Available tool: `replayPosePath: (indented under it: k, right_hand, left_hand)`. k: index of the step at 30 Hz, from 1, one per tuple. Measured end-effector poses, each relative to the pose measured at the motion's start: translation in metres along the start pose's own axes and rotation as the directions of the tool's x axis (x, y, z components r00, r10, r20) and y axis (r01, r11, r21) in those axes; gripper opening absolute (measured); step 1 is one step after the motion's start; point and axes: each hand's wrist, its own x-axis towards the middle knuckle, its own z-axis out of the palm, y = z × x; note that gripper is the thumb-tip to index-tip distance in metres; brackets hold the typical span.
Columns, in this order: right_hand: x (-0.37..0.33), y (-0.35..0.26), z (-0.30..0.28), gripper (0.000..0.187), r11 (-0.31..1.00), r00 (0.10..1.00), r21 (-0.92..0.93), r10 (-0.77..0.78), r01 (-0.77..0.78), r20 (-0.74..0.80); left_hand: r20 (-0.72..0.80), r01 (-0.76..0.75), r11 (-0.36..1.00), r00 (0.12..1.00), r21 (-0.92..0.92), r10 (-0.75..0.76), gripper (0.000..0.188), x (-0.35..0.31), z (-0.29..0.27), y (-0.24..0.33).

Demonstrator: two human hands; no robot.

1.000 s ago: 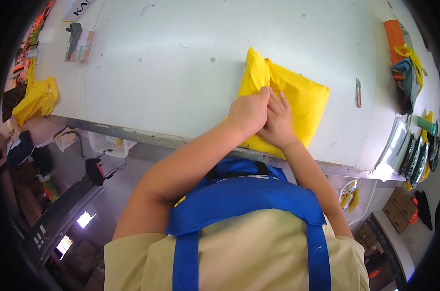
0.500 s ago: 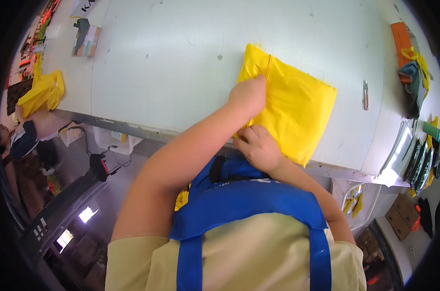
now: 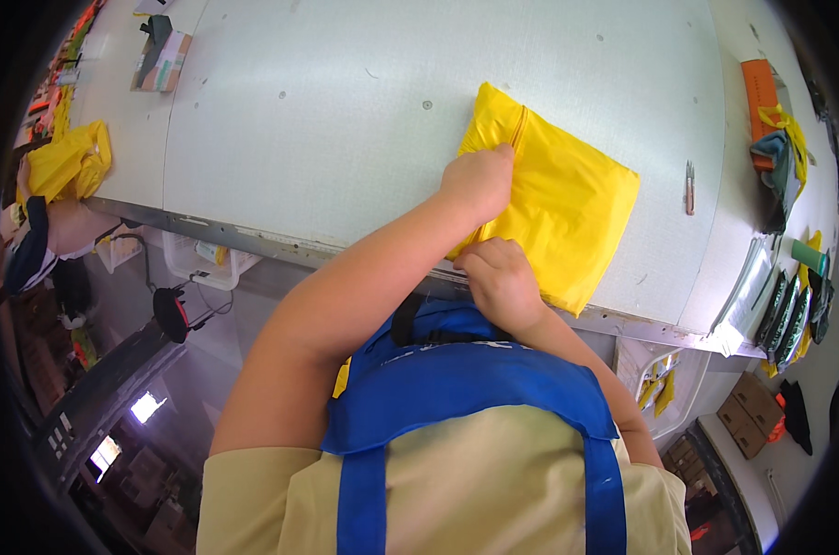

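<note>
A flat, square yellow fabric pouch [image 3: 577, 203] lies askew on the worktable, close to its near edge. A ridged seam that looks like a zip runs along its left side. My left hand [image 3: 480, 185] is closed on this seam around its middle, knuckles up. Nearer to me, my right hand [image 3: 505, 282] is closed at the seam's lower end, at the pouch's near left corner. The fingertips of both hands are mostly hidden, so the exact pinch does not show.
A small pair of tweezers or snips [image 3: 690, 189] lies right of the pouch. Farther right are an orange box [image 3: 760, 102] and dark packets [image 3: 782, 319]. A small carton [image 3: 165, 65] stands at far left, where another person handles yellow fabric [image 3: 73, 162]. White baskets [image 3: 207, 264] hang below the edge.
The view has shifted slightly. Both hands stay at the pouch's seam in nearly the same places; the right fingers sit slightly differently at its near end. The pouch has hardly moved.
</note>
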Motion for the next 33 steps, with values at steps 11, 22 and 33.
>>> replayPosePath:
  k: [11,22,33]
  right_hand:
    - [0.051,0.023,-0.027,0.015,0.997,0.973,-0.065,0.036,-0.052,-0.23]
    - [0.08,0.051,-0.055,0.028,0.882,0.86,-0.138,0.387,-0.45,-0.333]
    - [-0.112,-0.112,-0.165,0.072,0.645,0.352,0.49,0.747,-0.586,-0.564]
  left_hand:
    - [-0.372,-0.077,0.982,0.928,-0.17,0.008,0.07,-0.072,0.018,-0.046]
    - [0.193,0.236,0.621,0.972,-0.748,-0.137,0.073,-0.061,0.007,-0.062]
    - [0.267,-0.061,0.33,0.456,-0.942,0.849,0.061,-0.115,-0.044,0.122]
